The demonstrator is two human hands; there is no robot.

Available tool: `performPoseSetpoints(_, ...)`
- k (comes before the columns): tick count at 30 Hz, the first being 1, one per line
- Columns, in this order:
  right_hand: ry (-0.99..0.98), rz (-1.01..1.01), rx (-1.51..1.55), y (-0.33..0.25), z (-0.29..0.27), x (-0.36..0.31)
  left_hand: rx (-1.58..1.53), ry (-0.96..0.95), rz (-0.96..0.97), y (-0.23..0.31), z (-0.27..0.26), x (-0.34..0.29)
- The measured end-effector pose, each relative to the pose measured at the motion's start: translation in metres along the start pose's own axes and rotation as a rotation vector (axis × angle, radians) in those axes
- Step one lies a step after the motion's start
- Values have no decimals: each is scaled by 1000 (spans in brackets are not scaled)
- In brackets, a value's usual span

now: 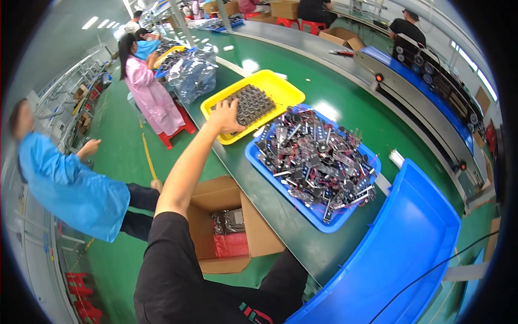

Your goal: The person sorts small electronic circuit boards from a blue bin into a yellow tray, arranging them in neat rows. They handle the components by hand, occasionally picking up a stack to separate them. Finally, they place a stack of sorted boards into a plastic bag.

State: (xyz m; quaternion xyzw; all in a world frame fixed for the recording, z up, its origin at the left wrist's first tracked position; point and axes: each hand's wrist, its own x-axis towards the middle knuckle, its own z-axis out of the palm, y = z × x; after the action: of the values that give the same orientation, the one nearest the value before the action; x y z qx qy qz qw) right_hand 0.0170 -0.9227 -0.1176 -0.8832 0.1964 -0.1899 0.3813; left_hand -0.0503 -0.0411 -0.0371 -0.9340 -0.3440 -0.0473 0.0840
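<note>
Nearest to us, at the lower right, a large, shallow blue plastic tray (415, 216) stands tilted beside the bench. At the lower centre, an open brown cardboard box (261, 232) holds grey packets (229, 220) and a red sheet (231, 245). Next comes the dark green bench top (307, 254), bearing a second blue plastic tray (294, 202) heaped with black modules (318, 156) with thin wires and pale strips.

Just beyond lies a bright yellow plastic tray (283, 89), in which we find a bed of small grey-brown parts (253, 105), closely grouped. The bare left hand (226, 117) reaches over its near-left side, the fingers bent and somewhat apart; the tips are too small for us to tell whether they pinch a part. The right hand lies outside our view.

We judge the work to be under way and well short of its end: many parts lie in the yellow tray, and the modules form a full heap. We see no separate finished group by which to count what is done.

Farther off, we note a clear plastic bag (194, 75) and a seated co-worker in a pink smock (154, 97).
</note>
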Motion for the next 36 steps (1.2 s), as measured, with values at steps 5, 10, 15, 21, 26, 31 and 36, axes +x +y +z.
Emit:
performPoseSetpoints(5,-1,-13,10,-4,9,3,-148,-22,29,-13,-18,11)
performPoseSetpoints(10,-11,-8,27,3,12,6,-323,-16,-6,-23,-37,27)
performPoseSetpoints(15,-4,7,36,11,7,8,94,-88,-3,-10,-7,33)
performPoseSetpoints(21,15,35,41,25,-3,6,139,16,-8,-4,-1,28)
performPoseSetpoints(26,24,53,40,36,-12,4,3,71,0,-6,-9,25)
performPoseSetpoints(31,25,54,59,49,-16,9,250,119,-49,15,-1,24)
performPoseSetpoints(36,32,60,88,66,-21,14,258,209,-34,13,5,21)
